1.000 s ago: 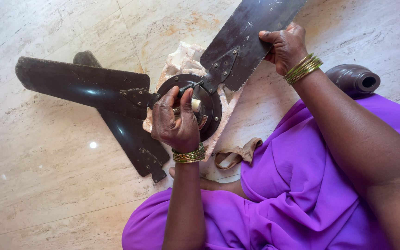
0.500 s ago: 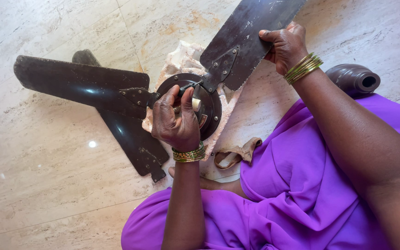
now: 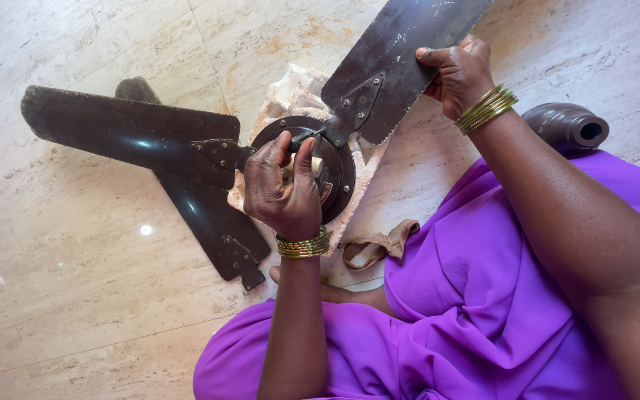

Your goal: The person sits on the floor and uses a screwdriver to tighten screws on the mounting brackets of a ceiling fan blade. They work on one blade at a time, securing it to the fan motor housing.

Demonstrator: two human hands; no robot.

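Note:
A dark brown ceiling fan lies on the marble floor. Its round motor hub (image 3: 338, 159) rests on a crumpled pale cloth (image 3: 290, 92). My left hand (image 3: 281, 185) covers the hub's near side, fingers curled around a small tool or part at its centre. One blade (image 3: 127, 133) is attached and points left. My right hand (image 3: 461, 70) grips the edge of a second blade (image 3: 394, 52), which angles up to the right with its bracket at the hub. A third blade (image 3: 209, 215) lies loose on the floor beneath the left one.
I sit on the floor in purple cloth (image 3: 483, 296). A dark brown fan cup (image 3: 568, 126) lies at the right beside my arm. A beige strap-like rag (image 3: 379, 248) lies near my knee. Marble tiles (image 3: 61, 281) stretch to the left.

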